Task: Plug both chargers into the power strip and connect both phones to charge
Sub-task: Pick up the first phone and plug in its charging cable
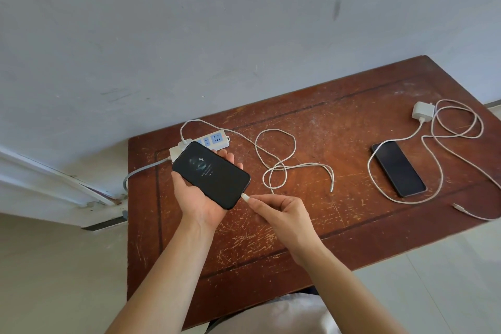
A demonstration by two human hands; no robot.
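Power strip (208, 141) lies at bench (352, 238) far left, near the wall (189, 22). Left hand (200, 198) holds a phone (211, 174) above the bench, in front of the strip. Right hand (282, 211) sits just right of it, pinching a plug (246, 196) at the phone's near end. Looped cable (279, 160) lies mid-bench. Second phone (398, 168) lies far right, ringed by another cable (433, 149); a charger (422, 111) sits behind it.

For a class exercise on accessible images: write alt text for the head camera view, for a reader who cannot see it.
A left hand holds a phone above a wooden table while the right hand pushes a white cable plug into its end. Behind it lies a power strip; a second phone and an unplugged charger lie on the right.
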